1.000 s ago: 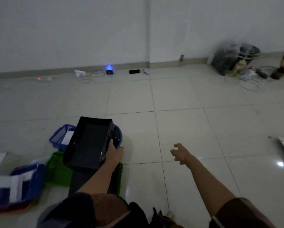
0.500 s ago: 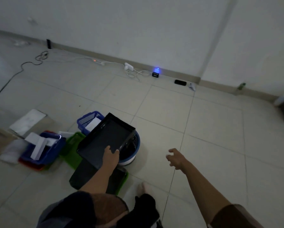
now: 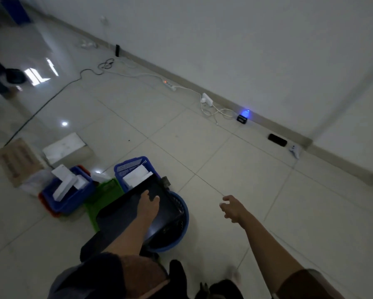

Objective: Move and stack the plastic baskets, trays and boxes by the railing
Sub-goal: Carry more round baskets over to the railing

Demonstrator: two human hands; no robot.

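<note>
**Setting the black tray down on the pile**

The person's left hand (image 3: 148, 203) is on the black tray (image 3: 136, 214), low in the frame and a little left of centre. The thumb side lies across the tray's inner face; whether the fingers (image 3: 155, 198) curl under an edge I cannot tell, the light is poor and the tray is dark. The right hand (image 3: 232, 209) hangs free over the floor (image 3: 224, 158), to the right of the tray, fingers loosely spread and holding nothing.

The tray sits tilted, one side resting on the rim of the round blue basket (image 3: 181, 231), the other over the green tray (image 3: 104, 196). Above it in the frame stands a blue mesh basket (image 3: 130, 167) with white paper in it; further left, a blue box (image 3: 71, 195) of white cartons sits in a red tray (image 3: 46, 205), with cardboard boxes (image 3: 17, 160) behind.

My guess is the tray is being placed or shifted onto the stack. To do it well, I'd bring the free hand to the opposite edge, since one hand on a wide flat tray lets it tip. Level it first, then decide: it is too square to nest in the round basket, so it likely belongs flat on the green tray, edges lined up. Lower it gently; perched on that rim, it could slide.
</note>
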